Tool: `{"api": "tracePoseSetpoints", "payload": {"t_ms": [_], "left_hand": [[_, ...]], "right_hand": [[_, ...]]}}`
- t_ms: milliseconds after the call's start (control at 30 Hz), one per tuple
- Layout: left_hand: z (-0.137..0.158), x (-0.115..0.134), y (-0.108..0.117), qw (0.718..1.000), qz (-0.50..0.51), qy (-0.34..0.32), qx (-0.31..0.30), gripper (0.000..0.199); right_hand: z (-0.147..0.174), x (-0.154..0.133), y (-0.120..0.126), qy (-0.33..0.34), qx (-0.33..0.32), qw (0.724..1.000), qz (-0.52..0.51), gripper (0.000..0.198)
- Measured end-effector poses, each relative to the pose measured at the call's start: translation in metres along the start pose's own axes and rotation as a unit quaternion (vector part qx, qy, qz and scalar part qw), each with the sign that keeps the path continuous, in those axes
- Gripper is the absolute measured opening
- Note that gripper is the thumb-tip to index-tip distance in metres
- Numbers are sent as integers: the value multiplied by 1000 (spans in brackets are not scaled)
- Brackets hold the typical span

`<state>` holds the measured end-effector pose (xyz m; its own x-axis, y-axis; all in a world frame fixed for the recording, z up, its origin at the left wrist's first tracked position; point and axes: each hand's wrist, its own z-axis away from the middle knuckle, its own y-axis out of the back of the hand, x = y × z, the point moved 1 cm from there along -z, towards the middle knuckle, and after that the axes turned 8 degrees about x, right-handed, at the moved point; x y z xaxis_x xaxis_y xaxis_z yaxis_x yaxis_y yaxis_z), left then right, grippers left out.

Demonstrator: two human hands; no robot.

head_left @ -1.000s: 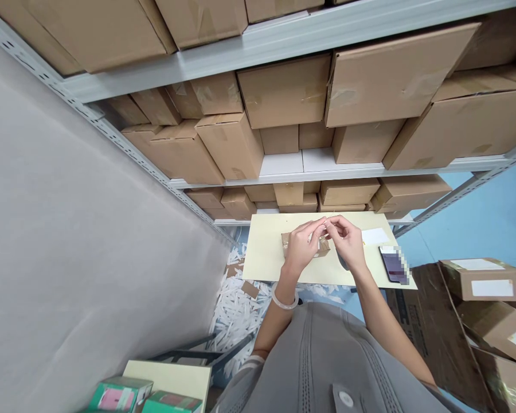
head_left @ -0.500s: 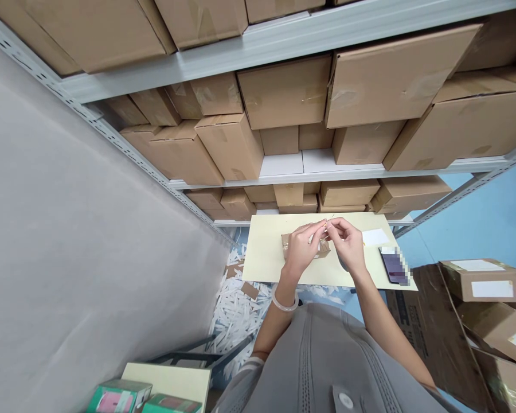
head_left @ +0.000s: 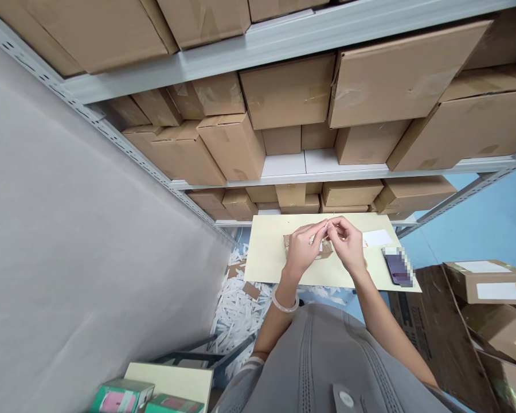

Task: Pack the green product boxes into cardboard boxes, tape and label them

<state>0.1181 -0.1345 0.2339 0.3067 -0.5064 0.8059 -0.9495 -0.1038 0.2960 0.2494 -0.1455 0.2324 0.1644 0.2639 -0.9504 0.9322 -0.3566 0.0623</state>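
Fingertip work looks to be the step in hand: the left hand (head_left: 301, 248) and right hand (head_left: 348, 244) meet above a pale table (head_left: 263, 246), their thumbs and forefingers drawn together in narrow pinches at nearly the same spot. Each hand is mostly folded, with little gap between thumb and finger; if a small thing is caught there, it is too tiny to make out, so I cannot tell what, if anything, either one has hold of. Just below them a small carton (head_left: 325, 252) lies on the table, partly hidden by the left hand, with shiny tape across part of it; whether a hand touches it is unclear. On the right side of the tabletop are a white paper (head_left: 377, 238) and, nearer the body, a phone (head_left: 396, 269), both apart from the fingers. As I judge it, the next move calls for fine, steady control from both pinches, with the wrists kept quiet over the carton.
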Motion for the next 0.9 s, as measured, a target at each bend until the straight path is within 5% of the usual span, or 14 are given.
{"api": "tracePoseSetpoints", "payload": {"t_ms": [267, 500, 900], "left_hand": [[-1, -6, -2, 990, 71, 116, 37, 25], [-2, -18, -2, 971, 90, 202, 96, 31], [-4, -33, 12, 950, 104, 216, 198, 35]], "right_hand": [[-1, -2, 0, 79, -54, 991, 92, 19], [0, 2, 2, 66, -48, 992, 93, 14], [-5, 12, 21, 29, 13, 996, 86, 16]]}}
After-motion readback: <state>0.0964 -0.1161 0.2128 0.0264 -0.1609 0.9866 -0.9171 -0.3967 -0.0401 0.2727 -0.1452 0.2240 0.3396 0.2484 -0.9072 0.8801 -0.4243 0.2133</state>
